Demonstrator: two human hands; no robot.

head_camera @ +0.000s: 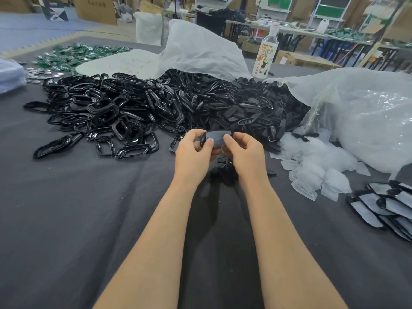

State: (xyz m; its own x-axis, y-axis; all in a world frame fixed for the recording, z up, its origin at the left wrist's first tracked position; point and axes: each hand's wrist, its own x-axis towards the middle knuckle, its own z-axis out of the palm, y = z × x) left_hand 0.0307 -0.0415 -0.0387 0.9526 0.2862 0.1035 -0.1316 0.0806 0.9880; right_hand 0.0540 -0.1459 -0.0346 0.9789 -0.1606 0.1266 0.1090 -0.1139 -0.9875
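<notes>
I pinch the black shell piece [215, 139] in my left grip [194, 152] and right grip [242, 150], above the surface [89, 208].

Glossy black frames [107, 112], green circuit boards [73, 55], white bags [200, 50], dark grey cloth [78, 208].

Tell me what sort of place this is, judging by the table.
Most likely a small assembly workshop or factory floor. A heap of identical black plastic frames lies on the grey table, a pile of green circuit boards lies behind it, and the left hand and right hand hold one black part.
</notes>
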